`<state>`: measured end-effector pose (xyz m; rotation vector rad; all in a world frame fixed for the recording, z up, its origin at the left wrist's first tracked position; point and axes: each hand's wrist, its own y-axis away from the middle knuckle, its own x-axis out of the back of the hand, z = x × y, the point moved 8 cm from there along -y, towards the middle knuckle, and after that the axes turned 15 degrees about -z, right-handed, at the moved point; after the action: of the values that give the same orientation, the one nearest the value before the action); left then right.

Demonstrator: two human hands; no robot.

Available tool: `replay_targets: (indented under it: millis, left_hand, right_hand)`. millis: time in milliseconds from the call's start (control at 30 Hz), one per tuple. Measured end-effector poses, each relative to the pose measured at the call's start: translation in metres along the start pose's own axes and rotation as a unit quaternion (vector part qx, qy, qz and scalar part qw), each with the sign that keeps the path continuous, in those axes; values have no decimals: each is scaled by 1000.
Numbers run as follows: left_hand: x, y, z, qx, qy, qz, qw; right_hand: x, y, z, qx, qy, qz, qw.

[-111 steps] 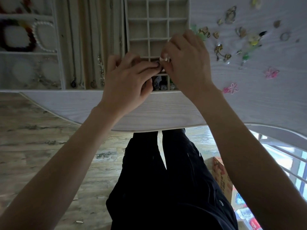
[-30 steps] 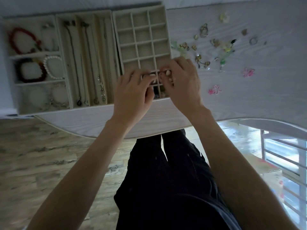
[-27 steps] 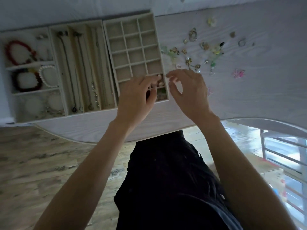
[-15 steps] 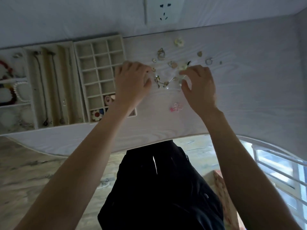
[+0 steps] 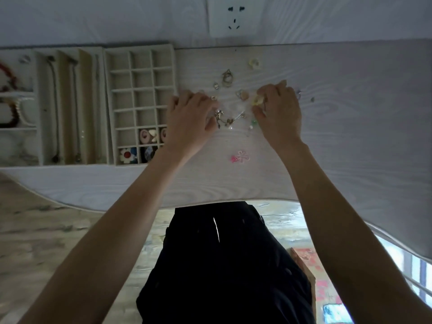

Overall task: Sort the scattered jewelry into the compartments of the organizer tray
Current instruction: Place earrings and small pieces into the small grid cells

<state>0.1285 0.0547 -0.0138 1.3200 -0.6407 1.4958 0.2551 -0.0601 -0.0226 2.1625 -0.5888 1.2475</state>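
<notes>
Lying scattered on the pale wood-grain table, the loose jewelry sits just right of the organizer tray, between the person's two hands. The left hand rests beside the tray's gridded section, its fingers curled down over the small gold pieces; whether they pinch anything cannot be told, since the fingertips are hidden under the knuckles. The right hand has its fingers bent inward and its thumb drawn close, seemingly pinching a small yellow piece, though the contact is blurred. A pink flower charm lies apart, nearer the table edge, and a pale ring-shaped piece lies farther back. In the grid, only the nearest compartments hold items, among them a white flower with a red centre; the left forearm covers the corner cells. Long slots hold necklaces. Bracelets at the far left are cut off by the frame. A wall socket shows no readable writing.
</notes>
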Motion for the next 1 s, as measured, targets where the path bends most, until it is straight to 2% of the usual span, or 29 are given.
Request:
replay_targets:
  millis: [100, 167, 267, 333, 400, 500, 667, 767, 833, 1000]
  left_hand:
    - [17, 12, 4, -30, 77, 43, 996]
    - [29, 28, -3, -21, 141, 63, 988]
    - [37, 65, -39, 50, 212, 95, 971]
    - [31, 92, -70, 113, 237, 100, 960]
    - [25, 114, -97, 167, 232, 104, 953]
    - [22, 129, -129, 193, 202, 100, 955]
    - [29, 134, -162, 155, 188, 113, 963]
    - [27, 135, -175, 150, 206, 106, 961]
    - [24, 136, -178, 138, 207, 104, 963]
    - [23, 132, -173, 80, 189, 89, 975]
  right_hand:
    - [5, -2, -3, 6, 39, -10, 999]
    - [13, 1, -12, 26, 38, 7, 999]
    - [22, 8, -47, 75, -79, 22, 994]
    - [15, 12, -81, 100, -185, -14, 978]
    - [-4, 14, -121, 129, -222, -65, 964]
    - [-35, 12, -174, 176, -167, -103, 965]
    - [-67, 5, -222, 182, -130, -146, 964]
    - [-90, 10, -242, 177, -21, -199, 964]
    - [-96, 12, -243, 157, 34, -181, 970]
    - [-75, 24, -229, 147, -20, -3, 989]
